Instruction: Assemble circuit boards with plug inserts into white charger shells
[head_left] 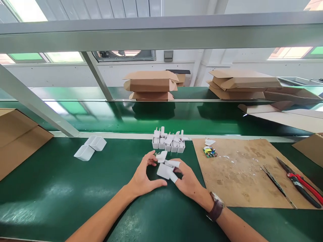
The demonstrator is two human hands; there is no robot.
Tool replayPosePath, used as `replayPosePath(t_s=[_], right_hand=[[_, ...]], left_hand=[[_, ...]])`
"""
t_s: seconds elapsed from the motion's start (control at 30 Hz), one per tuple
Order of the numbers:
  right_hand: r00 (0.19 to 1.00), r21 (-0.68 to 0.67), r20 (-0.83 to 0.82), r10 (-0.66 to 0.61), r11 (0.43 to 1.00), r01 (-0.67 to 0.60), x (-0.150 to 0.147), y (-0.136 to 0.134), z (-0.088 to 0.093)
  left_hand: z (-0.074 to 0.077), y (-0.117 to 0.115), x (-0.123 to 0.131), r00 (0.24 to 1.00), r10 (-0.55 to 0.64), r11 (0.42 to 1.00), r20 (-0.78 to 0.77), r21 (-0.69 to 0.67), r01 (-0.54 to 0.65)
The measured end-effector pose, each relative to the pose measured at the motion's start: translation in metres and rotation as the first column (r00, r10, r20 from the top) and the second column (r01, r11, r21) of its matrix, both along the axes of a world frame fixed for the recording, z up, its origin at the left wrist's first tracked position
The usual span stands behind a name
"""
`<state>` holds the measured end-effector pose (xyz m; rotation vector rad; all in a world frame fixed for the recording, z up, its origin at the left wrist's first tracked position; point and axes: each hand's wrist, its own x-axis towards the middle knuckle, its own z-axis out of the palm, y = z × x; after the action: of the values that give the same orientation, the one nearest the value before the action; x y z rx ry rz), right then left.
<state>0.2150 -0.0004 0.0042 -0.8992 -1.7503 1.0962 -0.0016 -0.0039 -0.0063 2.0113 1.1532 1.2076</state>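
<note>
My right hand (pixel 188 178), with white covers on thumb and forefinger, pinches a white plastic charger case (pixel 164 170) above the green bench. A white plug cap (pixel 161 156) with metal prongs sits at the far end of the case; whether they are joined I cannot tell. My left hand (pixel 143 174) curves around the left side, thumb and fingers apart. Its fingertips are close to the plug cap, and contact is unclear. Just beyond stands a row of several white charger cases (pixel 168 144) with plug caps in their tops.
White empty cases (pixel 84 153) lie at left. A brown cardboard sheet (pixel 234 181) at right bears a circuit board (pixel 210 152), a white piece (pixel 209 142), tweezers (pixel 277 186) and red-black cutters (pixel 300 181). Cardboard boxes (pixel 151 85) stand on the back ledge; a metal beam (pixel 161 33) crosses above.
</note>
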Motion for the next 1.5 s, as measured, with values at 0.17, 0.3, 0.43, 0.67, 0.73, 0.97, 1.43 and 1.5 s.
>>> replayPosePath(t_s=[0.17,0.3,0.43,0.67,0.73,0.97,1.43,1.5], right_hand=[[0.930,-0.526,-0.368,0.010,0.822,-0.217,-0.009,-0.004,0.004],[0.910,-0.584,-0.415,-0.022,0.773,-0.248,-0.012,-0.006,0.007],[0.906,-0.589,-0.423,-0.030,0.769,-0.249,-0.011,-0.005,0.007],[0.915,-0.537,-0.402,-0.014,0.813,-0.224,-0.012,-0.009,0.010],[0.934,-0.464,-0.355,-0.046,0.876,-0.133,-0.008,-0.006,0.014],[0.876,0.054,-0.225,-0.427,0.892,0.449,0.035,0.021,0.025],[0.976,0.381,0.051,-0.210,0.908,0.175,-0.002,-0.003,0.013],[0.939,0.331,0.027,-0.343,0.889,0.315,0.010,0.009,0.014]], left_hand=[[0.000,-0.003,0.005,0.994,-0.035,0.951,-0.103,0.301,0.064],[0.005,-0.003,0.008,0.993,-0.037,0.918,-0.109,0.389,0.077],[0.006,-0.002,0.009,0.995,-0.034,0.915,-0.091,0.399,0.067],[0.005,-0.003,0.006,0.993,-0.066,0.934,-0.099,0.344,0.097],[0.006,-0.004,0.004,0.992,-0.056,0.944,-0.111,0.316,0.089],[0.005,-0.002,-0.001,0.993,0.000,0.965,-0.115,0.261,0.030],[-0.008,0.030,-0.028,0.924,0.341,0.930,-0.174,0.203,-0.305],[-0.007,0.044,-0.051,0.886,0.443,0.893,-0.138,0.153,-0.423]])
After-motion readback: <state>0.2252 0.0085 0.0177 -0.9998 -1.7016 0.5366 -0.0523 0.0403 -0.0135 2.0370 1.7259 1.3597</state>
